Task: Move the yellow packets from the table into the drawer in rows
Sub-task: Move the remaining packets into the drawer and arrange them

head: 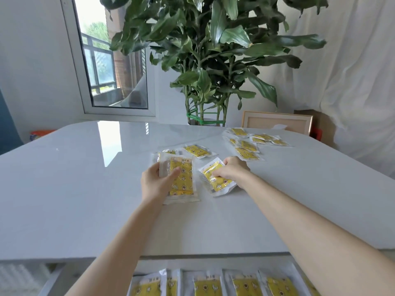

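Two bare, sleeveless forearms (310, 221)

A home, by the look of it: tall leafy houseplant (213, 50) behind the glossy white surface (85, 189), balcony window (106, 67), white curtain (352, 71), possibly a picture frame (277, 123) leaning there.

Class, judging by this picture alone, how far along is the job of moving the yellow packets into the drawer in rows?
Done: a row of packets already lies in the open drawer. In hand: the left hand holds a small stack, and the right hand has its grip on another packet lying on the table. Left: loose packets behind the hands and a far pile.
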A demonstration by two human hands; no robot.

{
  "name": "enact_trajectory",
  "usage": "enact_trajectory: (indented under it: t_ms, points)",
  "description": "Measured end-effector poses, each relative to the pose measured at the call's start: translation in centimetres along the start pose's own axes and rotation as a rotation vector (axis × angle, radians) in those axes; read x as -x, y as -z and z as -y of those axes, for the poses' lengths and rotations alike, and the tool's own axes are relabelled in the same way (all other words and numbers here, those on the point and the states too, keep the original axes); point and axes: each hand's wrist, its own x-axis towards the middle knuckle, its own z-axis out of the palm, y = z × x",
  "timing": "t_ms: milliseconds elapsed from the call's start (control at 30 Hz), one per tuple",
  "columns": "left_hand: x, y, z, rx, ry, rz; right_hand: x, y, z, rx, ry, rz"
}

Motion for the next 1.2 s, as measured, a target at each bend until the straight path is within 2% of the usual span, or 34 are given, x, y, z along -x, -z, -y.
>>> enact_trajectory:
  t_ms: [200,467,567,700,800,900,1033,1200]
  points:
    - [4.8,1.4,-0.9,-0.012,0.011,0.027,5.7,0.5,-2.6,-0.154,0.092,-0.02]
    - [10.1,4.0,-1.8,-0.046,0.066,0.131,12.8,2.0,-5.1,-0.426,0.134,0.059]
    - [11.9,4.8,-2.3,0.009,0.104,0.141,15.1,2.9,-6.2,-0.498,0.13,0.111]
    - [13.6,4.9,-2.7,0.034,0.14,0.233,17.9,4.6,-8.4,-0.559,0.089,0.224]
    - [15.0,4.5,-3.3,0.001,0.17,0.307,19.4,6.0,-10.6,-0.555,0.047,0.314]
    - [17.1,3.7,-3.7,-0.023,0.218,0.454,20.5,6.8,-12.7,-0.528,-0.004,0.375]
    - [19.4,2.8,-3.1,-0.062,0.365,0.622,21.2,7.3,-15.7,-0.471,-0.081,0.476]
    - [19.8,1.0,-0.6,-0.076,0.565,0.778,19.5,6.8,-19.5,-0.365,-0.201,0.338]
